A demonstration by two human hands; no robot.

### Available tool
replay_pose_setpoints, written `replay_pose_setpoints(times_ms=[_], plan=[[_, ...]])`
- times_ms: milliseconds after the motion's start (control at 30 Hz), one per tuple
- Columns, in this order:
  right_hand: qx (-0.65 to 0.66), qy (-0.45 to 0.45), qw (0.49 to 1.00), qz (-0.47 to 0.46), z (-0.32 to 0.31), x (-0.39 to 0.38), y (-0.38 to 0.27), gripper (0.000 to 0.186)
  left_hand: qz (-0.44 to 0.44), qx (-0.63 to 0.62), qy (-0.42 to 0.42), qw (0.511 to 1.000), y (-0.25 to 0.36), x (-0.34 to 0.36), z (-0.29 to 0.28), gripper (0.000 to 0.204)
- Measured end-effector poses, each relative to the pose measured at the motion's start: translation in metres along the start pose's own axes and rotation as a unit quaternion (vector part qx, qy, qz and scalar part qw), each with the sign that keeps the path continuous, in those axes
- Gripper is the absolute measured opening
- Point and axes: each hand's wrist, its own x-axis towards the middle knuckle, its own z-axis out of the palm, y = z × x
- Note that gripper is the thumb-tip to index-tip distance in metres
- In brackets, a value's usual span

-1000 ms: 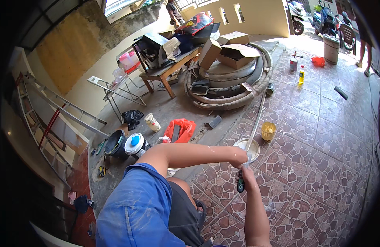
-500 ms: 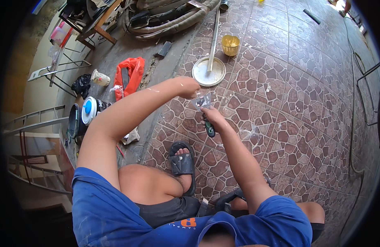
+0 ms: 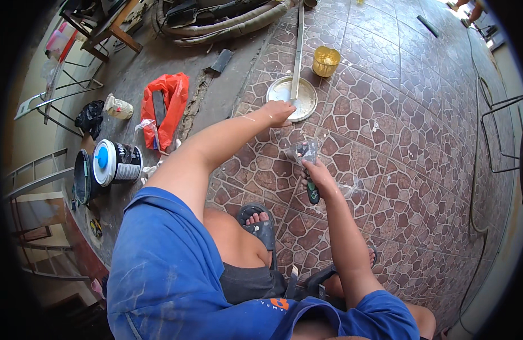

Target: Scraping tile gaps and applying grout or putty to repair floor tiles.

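My right hand (image 3: pixel 321 177) is closed round the dark green handle of a putty knife (image 3: pixel 313 192). Its wide blade is smeared with pale and dark matter and points away from me. My left hand (image 3: pixel 279 114) is at the near left rim of a round, shallow white lid (image 3: pixel 308 106), thumb over the rim and fingers bent beneath it. Whitish residue coats the lid. Across its far side rests the near end of a long, thin metal bar (image 3: pixel 299 51), close to my left fingertips.
A translucent yellow container (image 3: pixel 326 61) stands beyond the lid. Leftward lie a red-orange bag (image 3: pixel 173 96), a white-lidded bucket (image 3: pixel 122 163) and a plastic cup (image 3: pixel 118 106). Coiled thick hose (image 3: pixel 233 28) lies at the back. A black metal frame (image 3: pixel 499 133) stands right; pale crumbs dot the patterned tiles.
My left hand has left the putty knife's blade and moved forward to the lid. My right hand keeps the putty knife, now farther from the left. The view has shifted slightly.
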Motion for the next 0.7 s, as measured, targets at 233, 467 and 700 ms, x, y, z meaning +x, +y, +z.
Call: replay_pose_setpoints(times_ms=[233,467,700], plan=[[0.009,0.009,1.0,0.011,0.018,-0.005,0.01,0.021,0.062,0.031,0.001,0.998,-0.002,0.021,0.022,0.03],[-0.038,-0.011,0.999,0.014,0.035,0.002,0.009,0.024,0.083,0.097,0.001,0.992,-0.018,-0.012,0.004,0.017],[-0.031,-0.022,0.999,0.002,0.025,0.007,0.008,0.021,0.118,0.142,0.094,0.978,-0.073,-0.09,-0.025,0.014]])
